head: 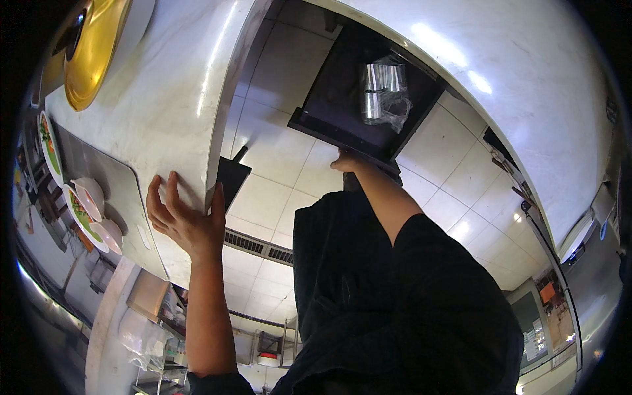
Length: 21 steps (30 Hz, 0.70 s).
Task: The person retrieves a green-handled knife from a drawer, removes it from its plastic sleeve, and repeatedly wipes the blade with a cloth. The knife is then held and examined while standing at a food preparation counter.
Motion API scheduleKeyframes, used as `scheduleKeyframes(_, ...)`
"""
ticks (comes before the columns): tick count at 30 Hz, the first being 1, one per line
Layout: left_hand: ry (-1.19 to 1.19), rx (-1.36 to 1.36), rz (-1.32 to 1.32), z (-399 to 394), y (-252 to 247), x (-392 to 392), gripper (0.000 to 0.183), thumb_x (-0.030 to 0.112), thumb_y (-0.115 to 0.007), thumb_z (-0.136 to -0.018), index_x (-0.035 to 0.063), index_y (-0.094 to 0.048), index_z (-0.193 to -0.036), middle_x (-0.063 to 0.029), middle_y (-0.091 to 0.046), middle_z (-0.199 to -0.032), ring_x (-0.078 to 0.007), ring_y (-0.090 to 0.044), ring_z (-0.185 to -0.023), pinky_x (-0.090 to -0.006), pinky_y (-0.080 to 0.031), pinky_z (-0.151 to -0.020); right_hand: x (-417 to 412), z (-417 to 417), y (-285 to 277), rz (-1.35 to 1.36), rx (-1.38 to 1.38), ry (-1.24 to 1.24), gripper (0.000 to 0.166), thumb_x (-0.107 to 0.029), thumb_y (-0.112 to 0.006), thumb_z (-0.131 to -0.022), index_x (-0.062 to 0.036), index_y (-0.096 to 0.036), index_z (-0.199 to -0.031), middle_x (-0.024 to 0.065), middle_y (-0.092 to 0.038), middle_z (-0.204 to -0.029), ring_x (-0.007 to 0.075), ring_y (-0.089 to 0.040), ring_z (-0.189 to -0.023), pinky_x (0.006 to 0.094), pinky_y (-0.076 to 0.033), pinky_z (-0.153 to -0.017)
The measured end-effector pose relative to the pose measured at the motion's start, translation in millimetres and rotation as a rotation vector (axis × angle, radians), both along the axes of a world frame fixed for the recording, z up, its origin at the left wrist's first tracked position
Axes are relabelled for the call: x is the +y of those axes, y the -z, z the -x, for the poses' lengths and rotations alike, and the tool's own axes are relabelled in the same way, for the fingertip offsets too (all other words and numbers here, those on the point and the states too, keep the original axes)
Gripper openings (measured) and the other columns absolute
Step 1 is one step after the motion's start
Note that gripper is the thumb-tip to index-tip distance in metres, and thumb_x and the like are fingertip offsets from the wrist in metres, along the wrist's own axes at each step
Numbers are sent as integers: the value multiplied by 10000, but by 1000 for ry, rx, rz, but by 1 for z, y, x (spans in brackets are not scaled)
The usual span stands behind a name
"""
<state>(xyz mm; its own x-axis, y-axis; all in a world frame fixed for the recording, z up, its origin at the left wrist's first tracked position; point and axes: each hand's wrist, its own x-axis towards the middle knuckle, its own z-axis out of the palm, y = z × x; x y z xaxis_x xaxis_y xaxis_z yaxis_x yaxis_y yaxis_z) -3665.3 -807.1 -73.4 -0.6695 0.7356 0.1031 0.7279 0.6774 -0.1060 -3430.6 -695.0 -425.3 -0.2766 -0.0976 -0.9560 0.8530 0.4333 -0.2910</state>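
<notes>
My left hand [190, 217] rests on the edge of a pale stone countertop [163, 128], fingers spread on top and the thumb along the side. My right hand [347, 162] is at the front edge of a dark pulled-out drawer [335, 98] below counter height; part of its grip is hidden beneath the drawer's front. Several shiny metal cylinders [377, 79] in clear plastic wrap lie inside the drawer. A second dark drawer or panel [233, 177] juts out under the counter, beside my left hand.
At the left are a gold-coloured metal bowl [91, 59], a cutting board [118, 197], pink cups [90, 195] and plates of food [79, 212]. Another countertop [533, 98] curves along the right, with stacked plates [577, 234] near its end. Tiled floor [266, 197] lies between.
</notes>
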Motion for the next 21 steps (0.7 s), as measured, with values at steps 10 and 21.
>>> scheduleKeyframes(10,12,4,-25,0,0,0,750,304,-776,-676,117,-392,-1292,-175,-362,-1283,-361,-342,-1220,-509,-269,-982,9,-15,-19,-60,123,21,857,-438,-562,-784,14,-210,-1421,233,-195,-1477,314,-188,-1385,367,-192,-1132)
scheduleKeyframes(21,7,25,-7,0,-1,0,746,350,-759,-684,114,-393,-1290,-166,-372,-1287,-354,-345,-1223,-523,-264,-981,97,7,-21,-149,156,119,775,-370,-565,-805,-4,-253,-1412,202,-260,-1464,314,-273,-1353,369,-249,-1110)
